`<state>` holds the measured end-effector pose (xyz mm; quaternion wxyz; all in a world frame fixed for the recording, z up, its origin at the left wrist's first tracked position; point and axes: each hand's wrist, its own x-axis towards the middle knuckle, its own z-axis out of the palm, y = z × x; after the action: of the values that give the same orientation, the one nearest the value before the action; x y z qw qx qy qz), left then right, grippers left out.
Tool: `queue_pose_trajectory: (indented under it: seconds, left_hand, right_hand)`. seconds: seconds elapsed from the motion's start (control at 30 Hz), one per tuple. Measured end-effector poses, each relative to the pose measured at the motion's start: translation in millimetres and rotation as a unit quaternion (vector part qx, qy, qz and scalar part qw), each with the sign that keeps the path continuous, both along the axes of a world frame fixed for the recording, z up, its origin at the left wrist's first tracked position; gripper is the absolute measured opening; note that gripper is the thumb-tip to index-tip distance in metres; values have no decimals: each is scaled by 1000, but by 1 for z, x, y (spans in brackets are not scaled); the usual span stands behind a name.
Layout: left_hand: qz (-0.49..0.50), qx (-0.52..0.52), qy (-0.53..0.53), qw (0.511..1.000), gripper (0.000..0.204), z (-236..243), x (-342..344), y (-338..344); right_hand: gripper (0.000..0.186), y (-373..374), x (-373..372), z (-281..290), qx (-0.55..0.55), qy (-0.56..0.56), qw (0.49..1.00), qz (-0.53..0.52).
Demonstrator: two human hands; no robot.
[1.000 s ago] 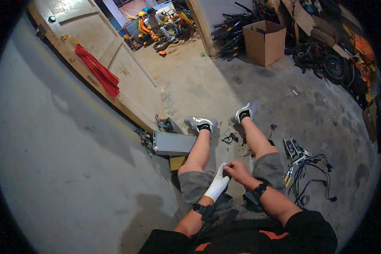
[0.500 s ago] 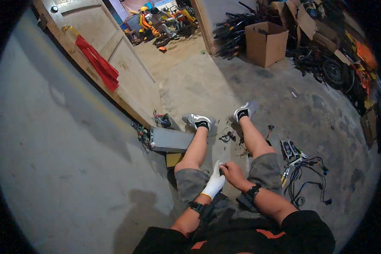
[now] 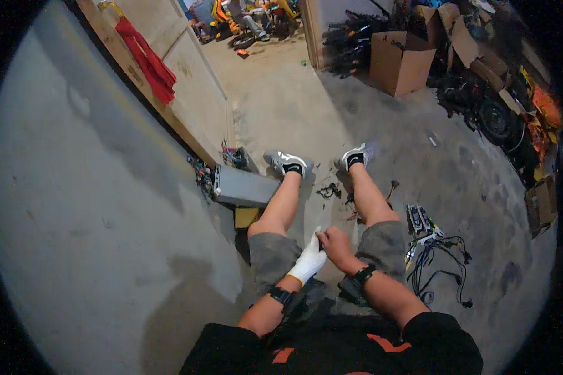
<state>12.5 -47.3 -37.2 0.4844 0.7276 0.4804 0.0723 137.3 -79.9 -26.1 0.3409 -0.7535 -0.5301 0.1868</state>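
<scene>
So, biggest stuff first: the grey wall [image 3: 94, 219] fills the left side, the pale panelled door [image 3: 194, 75] stands open beside it, and a red cloth [image 3: 145, 62] hangs at the door's edge. Across the concrete floor [image 3: 381, 144] there's an open cardboard box [image 3: 400, 65] near a heap of dark parts [image 3: 495, 119]. Closer in, a grey metal case [image 3: 247, 185] lies by the left leg [image 3: 280, 203], with a yellow block [image 3: 246, 218] just below it. Past the right leg [image 3: 369, 194] you've got a black wiring harness [image 3: 466, 257], all loops and plugs, plus 2 silver-and-black strips [image 3: 414, 219].

Now the hands. The left hand [image 3: 310, 259] wears a white knit glove [image 3: 305, 269], the right hand [image 3: 339, 247] is bare, and they meet between the legs. What's changed over the last 1 s: the head tipped down, so everything slid up and the doorknob dropped out. The 2 hands kept pretty much the same pose, so I'd call it the same fiddly work, nothing passed to the floor. Right fingers are bent in at the glove tips. There's a dark spot [image 3: 322, 241] between them, maybe a small part, maybe shadow; can't tell if either hand's actually gripping it.
</scene>
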Motion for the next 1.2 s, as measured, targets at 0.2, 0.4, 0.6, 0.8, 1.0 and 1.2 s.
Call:
queue_pose_trajectory:
  seconds: [0.2, 0.4, 0.6, 0.8, 1.0, 1.2]
  left_hand:
    - [45, -47, -160, 985, 71, -53, -13, 22]
    - [79, -79, -193, 975, 76, 6, -17, 13]
    - [69, -116, -230, 964, 80, 38, -15, 12]
    - [98, -252, -327, 906, 73, 32, -13, 17]
    - [117, -290, -383, 869, 65, 34, -9, 20]
    - [152, -376, -358, 841, 58, 48, -17, 20]
  right_hand:
    - [37, 6, -14, 11, 8, 132, 991, -16]
    - [42, 6, -8, 8, 21, 203, 975, 90]
    - [45, 6, 5, 3, -92, 358, 926, 75]
    - [46, 12, 19, 4, -86, 400, 910, 65]
    - [44, 14, 24, 7, -63, 403, 912, 32]
    - [45, 19, 57, 17, 91, 354, 918, -157]
